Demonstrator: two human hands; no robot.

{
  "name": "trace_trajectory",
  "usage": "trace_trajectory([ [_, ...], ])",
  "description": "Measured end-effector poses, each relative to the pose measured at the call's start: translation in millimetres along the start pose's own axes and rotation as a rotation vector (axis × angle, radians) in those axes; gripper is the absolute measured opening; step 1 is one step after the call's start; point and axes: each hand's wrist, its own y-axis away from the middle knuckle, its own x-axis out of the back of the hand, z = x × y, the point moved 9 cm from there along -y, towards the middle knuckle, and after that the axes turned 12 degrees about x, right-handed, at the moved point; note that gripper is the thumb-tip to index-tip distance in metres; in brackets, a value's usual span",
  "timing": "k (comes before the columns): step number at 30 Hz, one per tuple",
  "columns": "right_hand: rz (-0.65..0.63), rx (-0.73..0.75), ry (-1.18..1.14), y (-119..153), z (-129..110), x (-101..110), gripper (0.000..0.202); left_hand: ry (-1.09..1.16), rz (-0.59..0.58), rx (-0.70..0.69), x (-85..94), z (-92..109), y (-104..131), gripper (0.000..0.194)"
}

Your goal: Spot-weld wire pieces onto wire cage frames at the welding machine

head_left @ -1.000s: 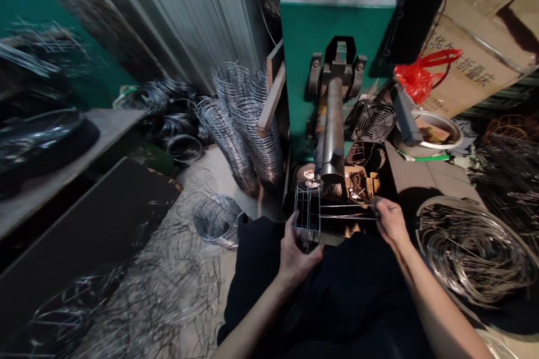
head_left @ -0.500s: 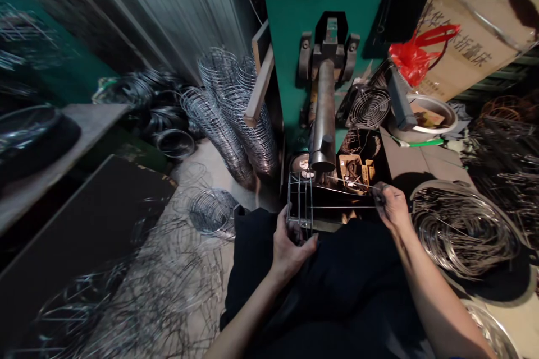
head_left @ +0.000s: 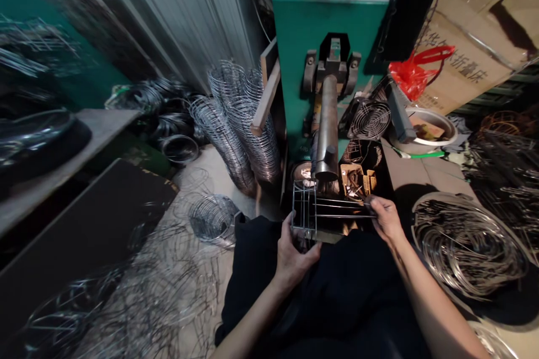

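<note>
My left hand [head_left: 296, 252] grips the lower end of a small wire frame [head_left: 304, 205], which stands up from the fingers, just below and left of the metal cylinder [head_left: 327, 129] on the green machine [head_left: 290, 28]. Thin metal rods [head_left: 341, 215] run from the frame toward the right. My right hand [head_left: 384, 217] pinches the right end of a rod; its fingertips are closed. Whether the rods touch the frame is too small to tell.
Stacked wire rings [head_left: 248, 134] stand left of the machine, with a wooden bar [head_left: 266, 98] beside them. At right lies a round container of wire pieces [head_left: 471, 244]. A bowl [head_left: 446, 129] and a small-parts box [head_left: 353, 179] sit nearer the machine. Loose wires [head_left: 168, 286] cover the left floor.
The view has tilted, showing more of the machine's top panel. My right hand has moved slightly down and left, bringing its rod closer to the wire frame and nearly level.
</note>
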Motion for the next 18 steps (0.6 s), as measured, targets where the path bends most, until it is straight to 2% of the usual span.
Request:
trace_trajectory([
  [9, -0.035, -0.050, -0.016, -6, 16, -4, 0.053, 0.020, -0.033, -0.036, -2.6, 2, -5, 0.091],
  [18, -0.050, -0.088, -0.035, -12, 20, -10, 0.057, -0.024, 0.006, -0.072, -2.1, -3, -12, 0.094],
])
